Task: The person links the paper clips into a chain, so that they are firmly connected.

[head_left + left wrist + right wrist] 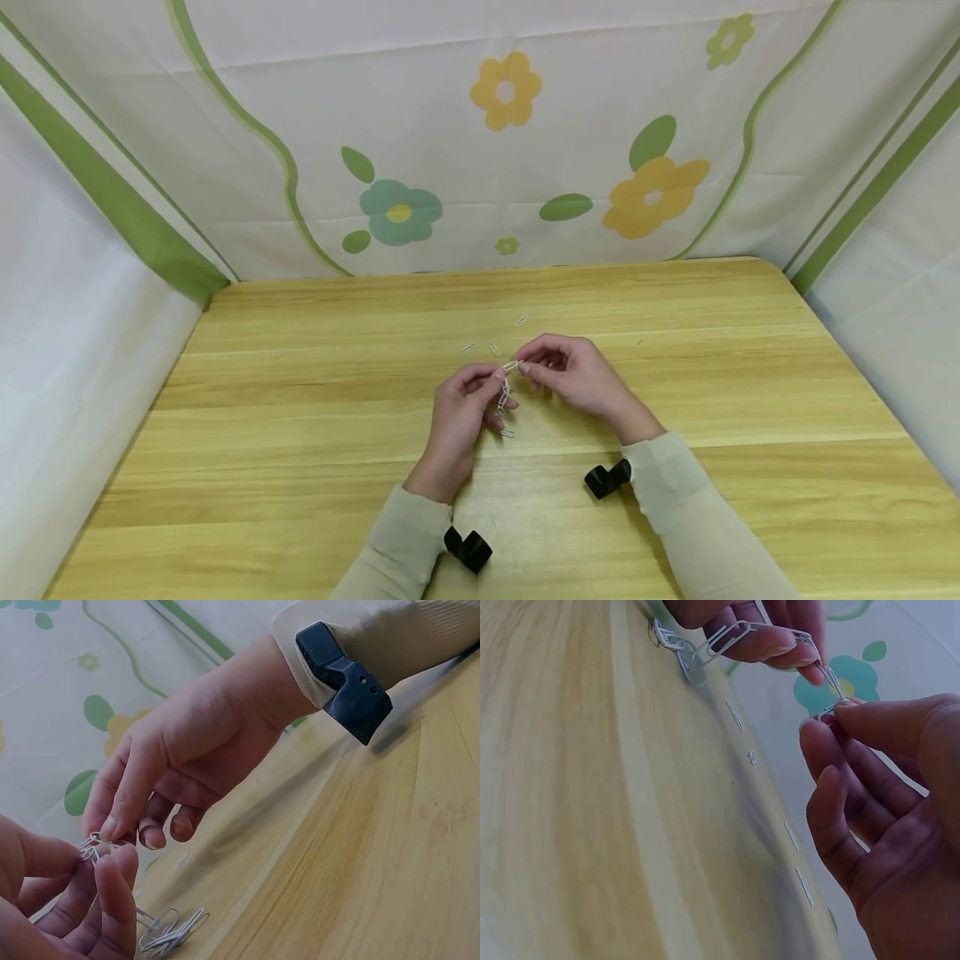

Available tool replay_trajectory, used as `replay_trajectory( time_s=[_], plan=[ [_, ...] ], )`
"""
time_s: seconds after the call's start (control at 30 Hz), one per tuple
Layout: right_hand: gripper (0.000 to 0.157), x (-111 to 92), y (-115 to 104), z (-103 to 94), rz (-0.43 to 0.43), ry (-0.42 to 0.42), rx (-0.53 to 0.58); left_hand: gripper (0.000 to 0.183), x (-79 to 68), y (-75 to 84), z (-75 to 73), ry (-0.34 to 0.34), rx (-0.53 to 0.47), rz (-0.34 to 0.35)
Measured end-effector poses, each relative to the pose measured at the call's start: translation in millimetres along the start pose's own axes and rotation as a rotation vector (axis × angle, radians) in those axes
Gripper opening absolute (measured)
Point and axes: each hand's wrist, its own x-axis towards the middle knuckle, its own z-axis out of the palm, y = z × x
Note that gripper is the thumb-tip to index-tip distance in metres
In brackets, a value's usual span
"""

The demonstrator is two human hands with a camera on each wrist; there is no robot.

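Hanging above the wooden table (300, 433), a chain of white paper clips (504, 397) is held between two hands. Each link is formed of thin, pale wire bent into elongated loops with rounded ends, one nested inside the other. The links are joined end to end and are set at differing angles, some presented broadside and others nearly edge-on. Near its upper end the chain is clamped between the thumb and fingers of the left hand (459, 408); below this hold the remaining links are draped toward the table, and whether the lowest is supported by it cannot be told. A clip (826, 713) at the upper end is pinched between the thumb and forefinger of the right hand (581, 379). Loose paper clips (494, 349) of similar pale wire are scattered on the table, toward its far edge. Behind that edge a flowered cloth (420, 108) is hung.
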Motion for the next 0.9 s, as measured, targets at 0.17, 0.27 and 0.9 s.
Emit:
replay_trajectory(
  time_s=[0.17, 0.27, 0.9],
  plan=[
    [0.020, 0.0, 2.2, -2.9, -0.021, 0.049, 0.022, 0.019, 0.9, 0.3, 1.8, 0.020, -0.019, 0.008],
    [0.025, -0.2, 1.4, -5.0, -0.023, 0.058, 0.078, 0.015, 1.4, -0.1, 2.9, 0.015, -0.011, 0.016],
    [0.028, 1.0, -2.2, -3.0, 0.078, 0.051, 0.221, 0.029, -0.1, -1.3, 4.3, -0.096, 0.162, 0.058]
  ],
)
